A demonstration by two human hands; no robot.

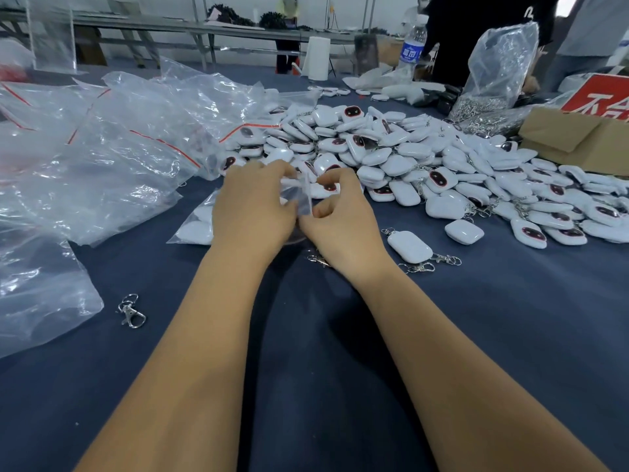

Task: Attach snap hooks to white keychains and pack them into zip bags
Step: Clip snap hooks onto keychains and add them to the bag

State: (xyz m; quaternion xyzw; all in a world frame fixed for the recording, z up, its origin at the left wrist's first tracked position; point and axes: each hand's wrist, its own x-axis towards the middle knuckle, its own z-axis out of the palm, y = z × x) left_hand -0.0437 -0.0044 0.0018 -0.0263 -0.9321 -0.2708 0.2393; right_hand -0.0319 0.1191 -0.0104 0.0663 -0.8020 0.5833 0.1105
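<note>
Left hand (253,202): grip closed, fingers curled and pinching the mouth of a small clear zip bag (299,195) held just above the counter. Right hand (335,216): grip closed likewise, thumb and fingers pinching the same bag's opposite edge; the two hands touch at the bag. Whether the bag holds anything cannot be told. Just left of the left hand, a filled zip bag (195,226) with white keychains inside lies flat. Far left: a heap of empty clear zip bags (102,144) with red seal strips. A loose snap hook (131,311) lies on the counter near the left forearm. Right of the right hand: one white keychain (410,247) with hooks beside it. Behind and to the right: a large pile of white keychains (425,158), some showing dark red-rimmed faces. Far right: a clear sack of metal hooks (490,80), a cardboard box (575,137), and a red sign (599,98) with white characters, partly cut off. A water bottle (413,46) bears a blue label, unreadable. Counter (306,352): dark blue cloth cover. Room: long tables and standing persons in the background.
</note>
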